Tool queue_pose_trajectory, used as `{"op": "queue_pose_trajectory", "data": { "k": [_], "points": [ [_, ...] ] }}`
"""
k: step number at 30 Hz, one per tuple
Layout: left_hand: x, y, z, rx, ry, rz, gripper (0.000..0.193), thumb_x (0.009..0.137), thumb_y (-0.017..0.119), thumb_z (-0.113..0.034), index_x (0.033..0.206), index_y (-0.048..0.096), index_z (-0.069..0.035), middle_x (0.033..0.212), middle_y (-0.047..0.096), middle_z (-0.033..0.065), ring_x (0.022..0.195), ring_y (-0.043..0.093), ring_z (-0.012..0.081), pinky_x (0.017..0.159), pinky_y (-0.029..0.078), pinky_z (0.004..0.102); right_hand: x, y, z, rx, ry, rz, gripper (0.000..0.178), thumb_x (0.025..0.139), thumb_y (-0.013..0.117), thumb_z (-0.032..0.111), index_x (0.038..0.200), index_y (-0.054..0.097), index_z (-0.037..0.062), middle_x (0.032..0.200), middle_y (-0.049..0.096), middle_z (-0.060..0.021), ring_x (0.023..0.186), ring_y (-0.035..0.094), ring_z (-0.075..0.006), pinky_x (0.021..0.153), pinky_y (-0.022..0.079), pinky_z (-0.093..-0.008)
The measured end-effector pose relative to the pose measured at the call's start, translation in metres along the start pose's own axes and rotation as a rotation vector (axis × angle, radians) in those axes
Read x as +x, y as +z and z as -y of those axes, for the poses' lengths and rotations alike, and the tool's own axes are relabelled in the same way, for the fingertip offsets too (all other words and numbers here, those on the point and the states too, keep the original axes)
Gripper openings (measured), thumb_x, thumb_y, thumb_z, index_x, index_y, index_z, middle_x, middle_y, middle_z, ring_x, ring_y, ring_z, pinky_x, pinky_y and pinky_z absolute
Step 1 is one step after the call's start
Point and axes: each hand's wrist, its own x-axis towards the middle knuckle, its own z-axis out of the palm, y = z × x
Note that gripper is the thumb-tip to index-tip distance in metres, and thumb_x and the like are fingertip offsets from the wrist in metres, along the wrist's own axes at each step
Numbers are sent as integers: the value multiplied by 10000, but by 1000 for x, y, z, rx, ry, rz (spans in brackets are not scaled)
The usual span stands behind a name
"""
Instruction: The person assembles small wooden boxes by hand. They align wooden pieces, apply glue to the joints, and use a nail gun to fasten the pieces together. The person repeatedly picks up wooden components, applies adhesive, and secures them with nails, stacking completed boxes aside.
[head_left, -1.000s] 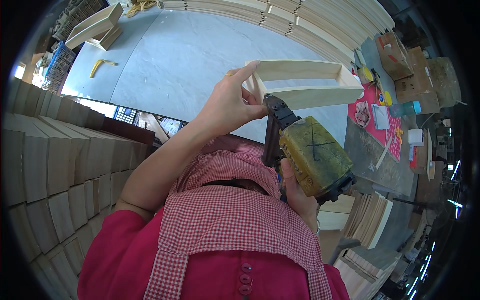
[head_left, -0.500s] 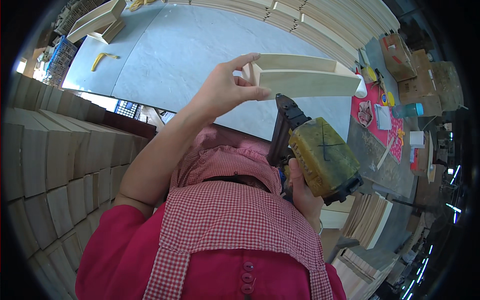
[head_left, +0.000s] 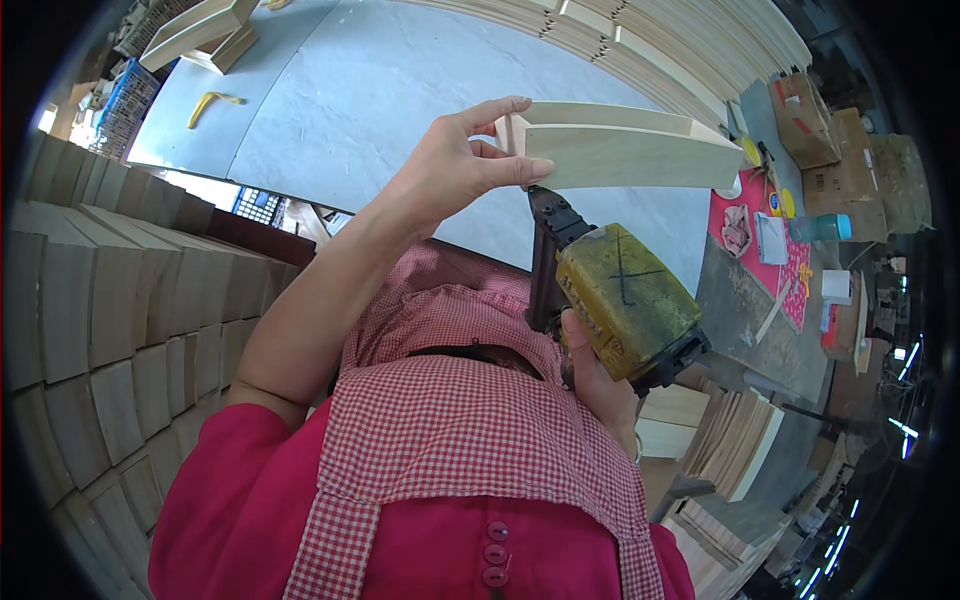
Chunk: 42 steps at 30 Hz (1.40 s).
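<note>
My left hand (head_left: 460,160) is closed on the near-left end of a long, shallow wooden box (head_left: 630,158), thumb on its near side and fingers over the end. The box is pale bare wood, held over the blue-grey tabletop (head_left: 390,90). In my right hand (head_left: 597,375) is a nail gun (head_left: 630,295) with a worn yellow body and a black nose and magazine. Its nose points away from me and is at the box's lower left corner, just below my left thumb. Whether it touches the wood I cannot tell. Most of my right fingers are hidden behind the tool.
Stacked wooden boards (head_left: 100,290) rise on my left. More wooden strips (head_left: 690,50) line the far side. A second wooden box (head_left: 215,40) and a yellow curved item (head_left: 210,105) lie far left. On the right are cardboard boxes (head_left: 805,120), a turquoise bottle (head_left: 820,228) and a pink cloth (head_left: 735,230).
The nail gun has moved left and slightly up, its nose coming to the box's corner. The box has shifted slightly to the right, still in my left hand.
</note>
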Motion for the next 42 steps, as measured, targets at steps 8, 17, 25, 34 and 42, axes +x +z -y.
{"op": "queue_pose_trajectory", "data": {
  "k": [8, 17, 25, 34, 42],
  "points": [
    [0, 0, 2, 26, -6, -12, 825, 803, 872, -282, 1469, 490, 19, 1290, 612, 273, 1004, 670, 207, 965, 539, 395, 7, -9, 20, -32, 227, 189, 434, 1008, 555, 196, 1441, 579, 218, 1393, 607, -6, 1249, 616, -188, 994, 520, -375],
    [0, 1, 2, 20, -11, -10, 817, 801, 876, -275, 1464, 499, 19, 1248, 627, 254, 933, 676, 178, 937, 545, 376, 0, -4, -5, -29, 445, 299, 474, 1049, 496, 244, 1522, 473, 222, 1498, 504, -5, 1356, 520, -180, 1058, 480, -398],
    [3, 1, 5, 95, -19, -40, 802, 794, 881, -279, 1448, 523, 16, 1196, 634, 229, 891, 676, 174, 921, 547, 372, -5, 5, -12, -139, 300, 202, 486, 1035, 533, 334, 1502, 498, 204, 1467, 522, -19, 1346, 519, -172, 1047, 482, -396],
    [6, 5, 12, 55, -17, -54, 783, 831, 841, -354, 1454, 526, -1, 1077, 644, 145, 873, 641, 157, 888, 532, 339, 15, -3, 17, 143, 498, -12, 611, 861, 823, 287, 1328, 582, -24, 1258, 654, -125, 1166, 639, -231, 960, 522, -368],
    [27, -52, 29, -36, -443, 185, 770, 916, 628, -634, 1366, 544, -14, 991, 634, 136, 682, 468, 74, 642, 414, 227, 20, -77, -27, 205, 580, -573, 507, 904, 790, 266, 1243, 577, -45, 1074, 653, -130, 929, 630, -191, 832, 519, -347]
  ]
}}
